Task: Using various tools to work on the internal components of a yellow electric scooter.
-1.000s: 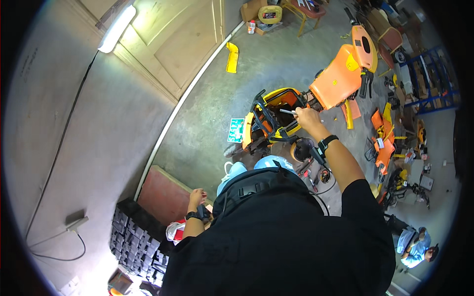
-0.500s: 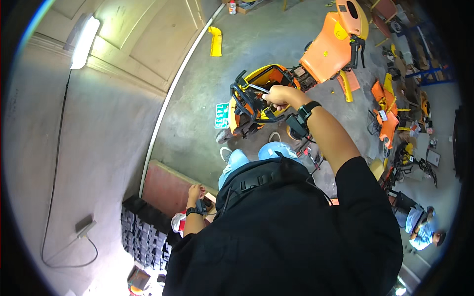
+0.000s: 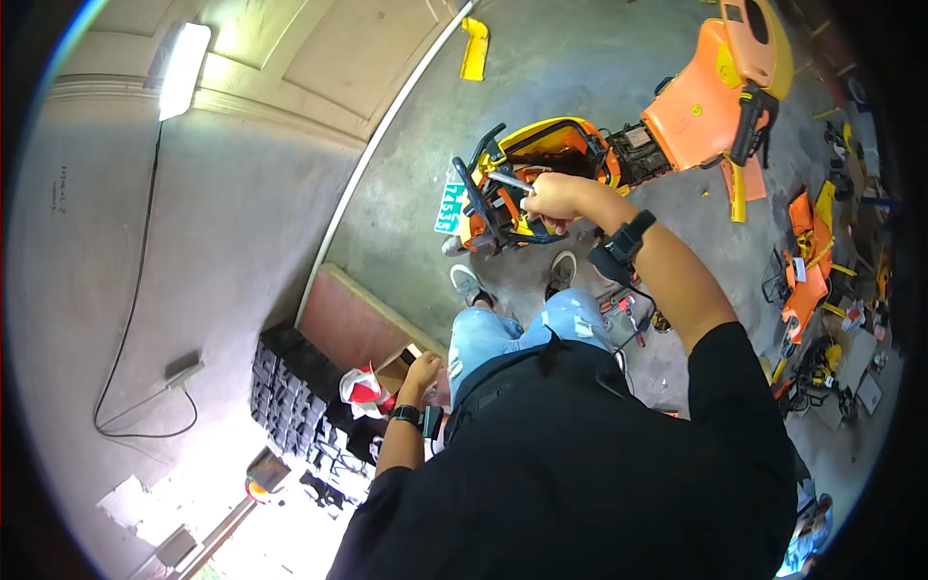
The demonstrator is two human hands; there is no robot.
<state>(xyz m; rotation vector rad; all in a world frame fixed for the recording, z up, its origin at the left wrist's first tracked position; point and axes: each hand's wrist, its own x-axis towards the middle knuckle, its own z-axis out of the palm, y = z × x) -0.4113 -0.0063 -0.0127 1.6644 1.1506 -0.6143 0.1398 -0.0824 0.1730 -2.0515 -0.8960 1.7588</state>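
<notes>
The scooter [image 3: 633, 145] looks part-stripped, rack [image 3: 471, 188] still on; the right hand [image 3: 556, 200] clasps a tool [image 3: 509, 182], grip of the left hand [image 3: 423, 368] unclear.

Spreads out as grey concrete floor [image 3: 406, 179] under a partly stripped orange-and-yellow scooter [image 3: 638, 150]. Bears a bent yellow panel [image 3: 474, 50] at the far end, a yellow strip [image 3: 739, 193] by the scooter's front, and a jumble of orange-and-yellow body panels [image 3: 810, 266] farther right. Also carries small red tools [image 3: 628, 311] nearer by.

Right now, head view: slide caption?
Right hand holds a grey tool at the rear of a partly dismantled orange scooter.
</notes>
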